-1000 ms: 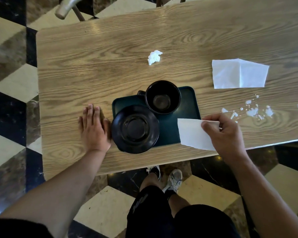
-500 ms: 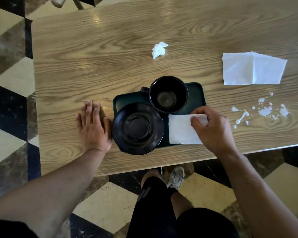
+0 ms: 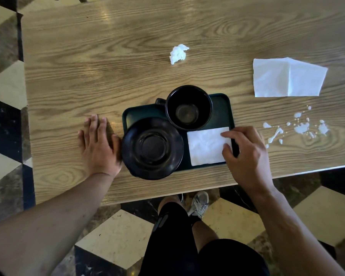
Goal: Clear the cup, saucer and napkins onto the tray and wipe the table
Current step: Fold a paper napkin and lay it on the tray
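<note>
Head view: right hand (image 3: 245, 154) fingertips pinch folded napkin (image 3: 206, 147) on tray (image 3: 220, 102); open napkin (image 3: 287, 77) lies beyond-right, nearer it; left hand (image 3: 98, 144) flat, empty on bench (image 3: 88, 76).

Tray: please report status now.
Left hand flat on table. Right hand fingertips on folded napkin. Cup, saucer on tray.

Lighting is moderate and soft. A pale sheen lies on the table (image 3: 127, 62) toward its far left corner, indicating light from beyond the far edge. My left hand (image 3: 99, 145) casts only a faint shadow. The black cup (image 3: 188, 107) and saucer (image 3: 152, 148) show dull highlights with little interior detail. Focus is adequate at centre. Wide-angle distortion bows the table's edges, and my forearms appear stretched at the lower corners.
</note>
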The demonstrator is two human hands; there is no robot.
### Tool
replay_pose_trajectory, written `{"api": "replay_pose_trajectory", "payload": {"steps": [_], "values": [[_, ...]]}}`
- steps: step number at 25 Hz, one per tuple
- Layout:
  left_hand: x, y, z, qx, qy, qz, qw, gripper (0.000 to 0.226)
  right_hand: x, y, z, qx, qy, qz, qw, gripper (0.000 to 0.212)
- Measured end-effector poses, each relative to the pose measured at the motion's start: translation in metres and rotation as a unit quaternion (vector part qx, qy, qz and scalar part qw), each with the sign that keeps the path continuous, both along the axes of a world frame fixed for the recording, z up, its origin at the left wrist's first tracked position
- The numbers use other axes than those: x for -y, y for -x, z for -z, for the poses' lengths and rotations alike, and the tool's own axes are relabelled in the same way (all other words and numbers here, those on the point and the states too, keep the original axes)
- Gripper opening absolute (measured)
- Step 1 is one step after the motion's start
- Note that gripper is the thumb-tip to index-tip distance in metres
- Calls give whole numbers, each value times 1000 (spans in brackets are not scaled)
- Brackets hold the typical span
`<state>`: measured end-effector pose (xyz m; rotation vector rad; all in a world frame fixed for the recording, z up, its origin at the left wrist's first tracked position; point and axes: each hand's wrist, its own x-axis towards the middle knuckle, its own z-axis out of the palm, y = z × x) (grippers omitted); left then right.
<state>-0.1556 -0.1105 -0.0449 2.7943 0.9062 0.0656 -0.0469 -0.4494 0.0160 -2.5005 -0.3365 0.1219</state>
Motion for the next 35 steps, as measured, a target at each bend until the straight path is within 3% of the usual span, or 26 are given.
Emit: {"api": "replay_pose_trajectory", "payload": {"steps": [10, 14, 17, 20, 23, 27, 35], "values": [[0, 0, 1, 10, 0, -4, 1000, 63, 0, 21, 6, -66, -5, -16, 998, 27], [0, 0, 3, 1, -6, 1, 1000, 63, 2, -3, -8, -19, -67, 75, 995, 16], [-2, 1, 4, 7, -4, 0, 1000, 62, 16, -58, -5, 24, -65, 197, 978, 13], [-1, 1, 4, 10, -4, -1, 1000, 62, 37, -122, 1, 27, -33, 297, 954, 29], [0, 1, 3, 11, -9, 0, 1000, 61, 49, -167, 7, 8, 12, 335, 942, 43], [-1, 1, 4, 12, -9, 1, 1000, 62, 50, -180, 20, -30, 59, 326, 943, 43], [0, 1, 4, 15, -8, 1, 1000, 63, 49, -174, 18, -19, 70, 336, 939, 32]]}}
